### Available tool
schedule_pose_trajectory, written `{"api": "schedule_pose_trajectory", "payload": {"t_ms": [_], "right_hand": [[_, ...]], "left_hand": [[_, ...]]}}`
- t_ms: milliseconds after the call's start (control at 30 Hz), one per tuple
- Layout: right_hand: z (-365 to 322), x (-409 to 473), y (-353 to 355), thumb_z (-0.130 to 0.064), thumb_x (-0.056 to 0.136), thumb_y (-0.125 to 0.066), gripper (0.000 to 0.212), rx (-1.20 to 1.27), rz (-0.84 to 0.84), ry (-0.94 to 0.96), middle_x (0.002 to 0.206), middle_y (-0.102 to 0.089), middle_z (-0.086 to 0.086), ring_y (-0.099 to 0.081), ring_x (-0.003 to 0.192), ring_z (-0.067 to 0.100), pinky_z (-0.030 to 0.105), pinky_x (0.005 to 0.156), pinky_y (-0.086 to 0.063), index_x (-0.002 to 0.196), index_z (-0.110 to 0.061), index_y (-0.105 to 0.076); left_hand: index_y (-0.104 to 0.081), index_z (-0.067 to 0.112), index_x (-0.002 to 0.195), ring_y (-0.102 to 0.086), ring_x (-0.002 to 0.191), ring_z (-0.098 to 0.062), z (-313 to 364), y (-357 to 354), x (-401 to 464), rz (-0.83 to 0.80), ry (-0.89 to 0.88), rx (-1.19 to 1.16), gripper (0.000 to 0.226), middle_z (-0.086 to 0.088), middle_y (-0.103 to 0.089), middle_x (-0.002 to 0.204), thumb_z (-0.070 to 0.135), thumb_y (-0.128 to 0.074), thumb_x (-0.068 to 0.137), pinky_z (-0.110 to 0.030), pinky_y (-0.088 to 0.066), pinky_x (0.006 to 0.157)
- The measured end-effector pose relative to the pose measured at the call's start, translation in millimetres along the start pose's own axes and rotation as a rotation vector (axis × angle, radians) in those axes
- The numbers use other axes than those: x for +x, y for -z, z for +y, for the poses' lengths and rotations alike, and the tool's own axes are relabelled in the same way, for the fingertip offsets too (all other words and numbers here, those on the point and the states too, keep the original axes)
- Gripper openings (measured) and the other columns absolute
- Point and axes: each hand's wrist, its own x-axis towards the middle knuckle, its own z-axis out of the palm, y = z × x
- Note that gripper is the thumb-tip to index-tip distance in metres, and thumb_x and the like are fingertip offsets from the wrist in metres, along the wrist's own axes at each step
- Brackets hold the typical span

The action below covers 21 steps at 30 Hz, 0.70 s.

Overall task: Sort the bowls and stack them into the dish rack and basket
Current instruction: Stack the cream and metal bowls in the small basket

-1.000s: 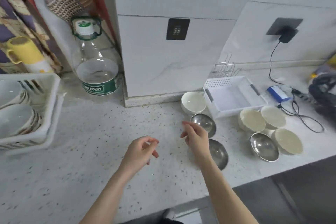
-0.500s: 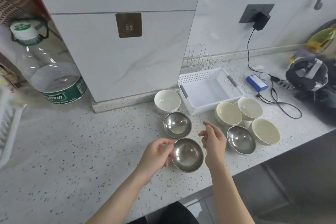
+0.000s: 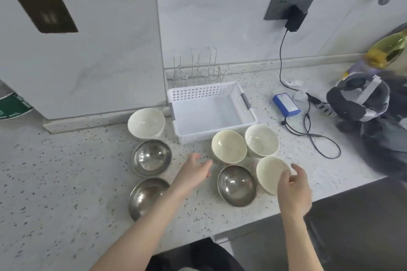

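Several bowls stand on the speckled counter. To the left are a white bowl (image 3: 146, 122) and two steel bowls (image 3: 151, 157) (image 3: 146, 197). In front of the white plastic basket (image 3: 204, 91) are a cream bowl (image 3: 229, 146), a white bowl (image 3: 261, 139) and a steel bowl (image 3: 236, 185). My right hand (image 3: 294, 185) grips the rim of another cream bowl (image 3: 269, 172), which is tilted near the counter's front edge. My left hand (image 3: 193, 171) hovers open between the steel bowls and holds nothing. A wire dish rack (image 3: 196, 68) stands behind the basket and holds nothing.
A blue box (image 3: 286, 104) and a looping black cable (image 3: 319, 141) lie right of the basket. A dark headset (image 3: 361, 99) and a yellow oil bottle (image 3: 387, 50) sit at the far right. The counter's front edge runs just below the bowls.
The view has swung to the right. My right hand moved right and took hold of the cream bowl. My left hand left the front steel bowl and opened.
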Motion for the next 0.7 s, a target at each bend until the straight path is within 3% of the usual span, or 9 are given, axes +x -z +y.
{"api": "schedule_pose_trajectory", "payload": {"t_ms": [100, 200, 300, 400, 467, 600, 700], "right_hand": [[22, 42, 16, -0.03, 0.097, -0.044, 0.04, -0.164, -0.102, -0.021, 0.113, -0.061, 0.0, -0.052, 0.089, 0.021, 0.036, 0.078, -0.036, 0.136, -0.021, -0.05], [38, 65, 23, -0.039, 0.097, -0.042, 0.046, -0.336, -0.357, -0.088, 0.131, -0.056, 0.001, -0.057, 0.105, 0.025, 0.037, 0.081, -0.036, 0.139, -0.021, -0.047], [48, 72, 24, -0.046, 0.095, -0.042, 0.041, -0.316, -0.536, -0.149, 0.119, -0.064, 0.001, -0.06, 0.102, 0.023, 0.035, 0.08, -0.041, 0.129, -0.025, -0.052], [51, 71, 22, -0.035, 0.095, -0.044, 0.017, -0.263, -0.605, -0.111, 0.095, -0.063, -0.003, -0.056, 0.084, 0.019, 0.033, 0.071, -0.042, 0.105, -0.025, -0.053], [51, 72, 21, -0.024, 0.092, -0.044, 0.014, -0.235, -0.636, -0.068, 0.082, -0.064, -0.002, -0.054, 0.071, 0.017, 0.032, 0.064, -0.043, 0.094, -0.017, -0.056], [49, 76, 24, -0.018, 0.088, -0.047, 0.013, -0.188, -0.672, -0.073, 0.077, -0.071, -0.002, -0.056, 0.066, 0.016, 0.03, 0.063, -0.042, 0.092, -0.017, -0.06], [47, 78, 27, -0.017, 0.085, -0.05, 0.013, -0.151, -0.676, -0.069, 0.061, -0.073, -0.003, -0.053, 0.057, 0.016, 0.028, 0.059, -0.041, 0.089, -0.016, -0.062]], "left_hand": [[-0.026, 0.018, 0.149, -0.053, 0.069, -0.006, 7, -29, 24, 0.076, 0.047, 0.01, 0.071, 0.004, -0.068, 0.092, 0.052, -0.051, 0.092, -0.03, -0.042, 0.064], [-0.025, 0.016, 0.15, -0.053, 0.066, -0.009, 12, -47, 42, 0.137, 0.1, 0.031, 0.071, 0.0, -0.068, 0.098, 0.049, -0.051, 0.092, -0.026, -0.039, 0.054], [-0.033, 0.016, 0.142, -0.053, 0.066, -0.011, 12, -58, 53, 0.162, 0.138, 0.06, 0.058, -0.005, -0.064, 0.108, 0.04, -0.051, 0.093, -0.023, -0.036, 0.044], [-0.042, 0.016, 0.13, -0.048, 0.058, -0.011, 12, -65, 58, 0.179, 0.148, 0.009, 0.04, -0.002, -0.06, 0.094, 0.029, -0.052, 0.094, -0.016, -0.031, 0.033], [-0.046, 0.015, 0.123, -0.045, 0.055, -0.012, 12, -68, 61, 0.187, 0.151, -0.022, 0.032, -0.001, -0.055, 0.086, 0.026, -0.051, 0.094, -0.015, -0.029, 0.032], [-0.053, 0.011, 0.114, -0.039, 0.049, -0.014, 11, -71, 69, 0.22, 0.187, -0.057, 0.024, -0.005, -0.053, 0.076, 0.022, -0.052, 0.093, -0.02, -0.026, 0.037], [-0.058, 0.007, 0.107, -0.044, 0.042, -0.012, 14, -73, 69, 0.267, 0.165, -0.1, 0.019, -0.007, -0.062, 0.075, 0.015, -0.052, 0.091, -0.018, -0.027, 0.036]]}}
